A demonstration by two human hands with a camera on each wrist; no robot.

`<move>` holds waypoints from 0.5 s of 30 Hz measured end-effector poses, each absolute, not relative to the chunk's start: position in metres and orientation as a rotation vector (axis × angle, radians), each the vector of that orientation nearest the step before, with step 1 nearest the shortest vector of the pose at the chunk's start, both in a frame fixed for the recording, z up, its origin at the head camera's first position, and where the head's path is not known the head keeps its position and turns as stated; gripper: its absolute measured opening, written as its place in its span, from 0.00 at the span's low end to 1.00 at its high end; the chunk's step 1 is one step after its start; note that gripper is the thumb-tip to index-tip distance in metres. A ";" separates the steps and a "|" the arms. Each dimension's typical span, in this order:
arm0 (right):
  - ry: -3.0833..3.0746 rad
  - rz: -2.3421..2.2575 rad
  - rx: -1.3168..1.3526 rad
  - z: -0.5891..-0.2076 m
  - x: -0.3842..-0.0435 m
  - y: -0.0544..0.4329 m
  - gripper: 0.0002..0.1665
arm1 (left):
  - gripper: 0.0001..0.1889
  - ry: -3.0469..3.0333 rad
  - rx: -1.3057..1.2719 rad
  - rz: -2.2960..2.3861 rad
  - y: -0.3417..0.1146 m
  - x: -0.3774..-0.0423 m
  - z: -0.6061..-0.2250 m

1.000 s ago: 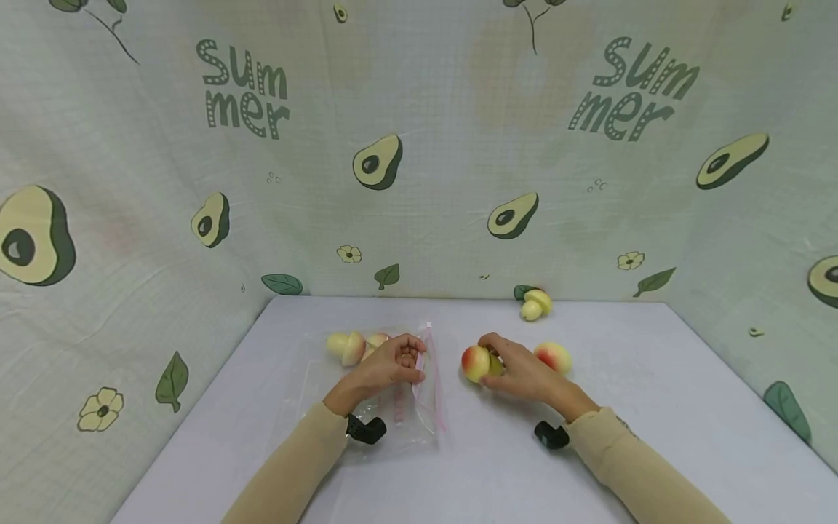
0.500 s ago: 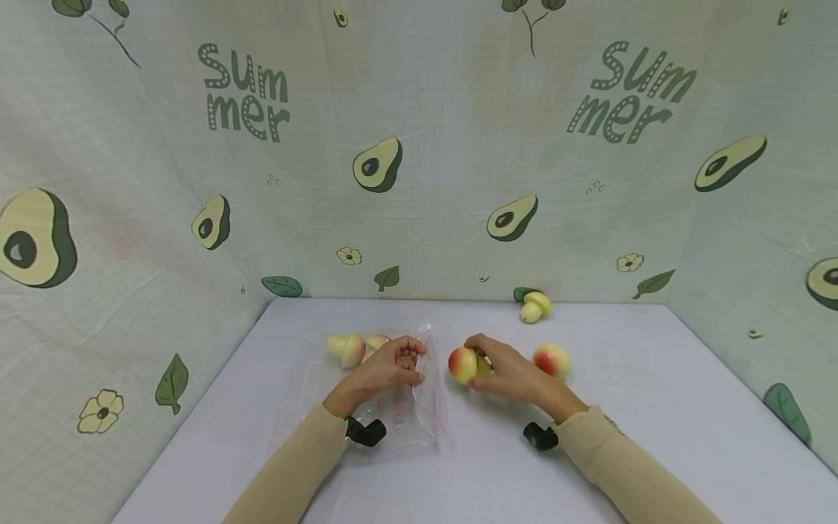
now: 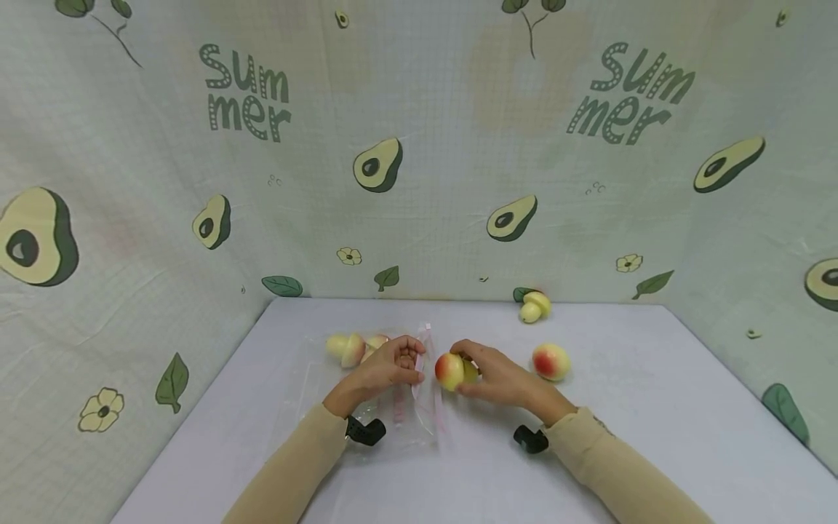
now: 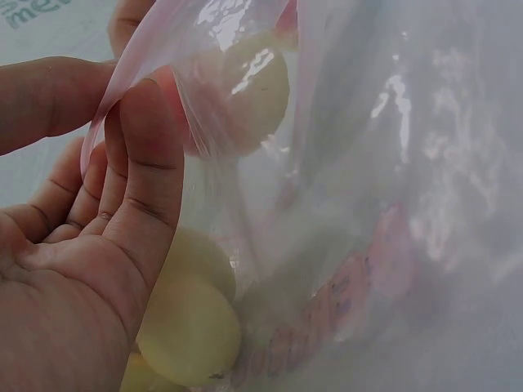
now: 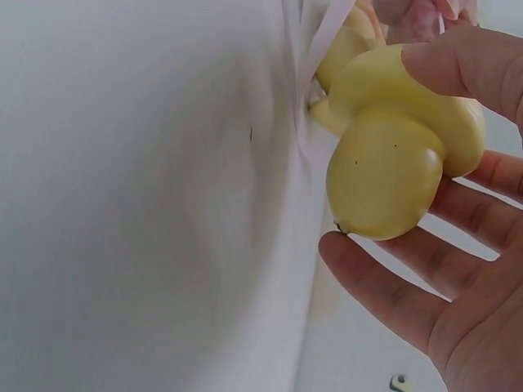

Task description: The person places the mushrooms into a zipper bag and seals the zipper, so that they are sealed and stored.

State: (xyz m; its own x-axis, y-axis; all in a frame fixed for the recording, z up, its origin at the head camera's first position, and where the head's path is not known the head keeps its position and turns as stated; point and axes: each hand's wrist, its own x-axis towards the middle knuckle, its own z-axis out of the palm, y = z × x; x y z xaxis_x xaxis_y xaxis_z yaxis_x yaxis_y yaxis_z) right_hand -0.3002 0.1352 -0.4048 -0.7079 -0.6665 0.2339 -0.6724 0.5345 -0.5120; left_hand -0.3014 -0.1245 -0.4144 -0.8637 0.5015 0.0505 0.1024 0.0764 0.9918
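My left hand [image 3: 386, 367] pinches the pink zip edge of a clear zip bag [image 3: 425, 422] between thumb and fingers. Inside the bag lie toy mushrooms [image 3: 347, 348], pale yellow with reddish caps; in the left wrist view a yellow one [image 4: 192, 327] shows through the plastic. Just right of the bag's mouth, my right hand [image 3: 500, 382] grips another toy mushroom [image 3: 450, 372] by its sides. The right wrist view shows its rounded yellow stem [image 5: 384, 175] facing my palm, with thumb and fingers around it.
A yellow-and-red rounded toy [image 3: 551, 362] lies on the white table [image 3: 628, 437], right of my right hand. Farther back stands another yellow toy mushroom [image 3: 535, 307], near the printed cloth [image 3: 445, 247] that walls the table's rear and sides.
The right hand has moved left with the toy mushroom, bringing it close to the bag's mouth. My left hand stays in place on the bag's edge.
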 end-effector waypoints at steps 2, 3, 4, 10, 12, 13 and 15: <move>-2.749 0.918 1.208 -0.406 -0.299 0.133 0.29 | 0.25 2.054 0.602 1.852 -0.125 -0.301 -0.415; -2.749 0.918 1.214 -0.406 -0.298 0.132 0.29 | 0.25 2.055 0.601 1.850 -0.125 -0.301 -0.415; -2.747 0.918 1.221 -0.406 -0.297 0.130 0.29 | 0.25 2.058 0.602 1.847 -0.125 -0.301 -0.415; -2.746 0.908 1.255 -0.405 -0.292 0.125 0.30 | 0.25 2.079 0.610 1.820 -0.126 -0.301 -0.414; -2.748 0.908 1.264 -0.406 -0.292 0.124 0.30 | 0.25 2.076 0.608 1.821 -0.127 -0.302 -0.414; -2.750 0.909 1.267 -0.406 -0.292 0.123 0.30 | 0.25 2.073 0.605 1.823 -0.127 -0.302 -0.414; -2.755 0.910 1.274 -0.408 -0.291 0.123 0.29 | 0.26 2.069 0.597 1.822 -0.127 -0.302 -0.415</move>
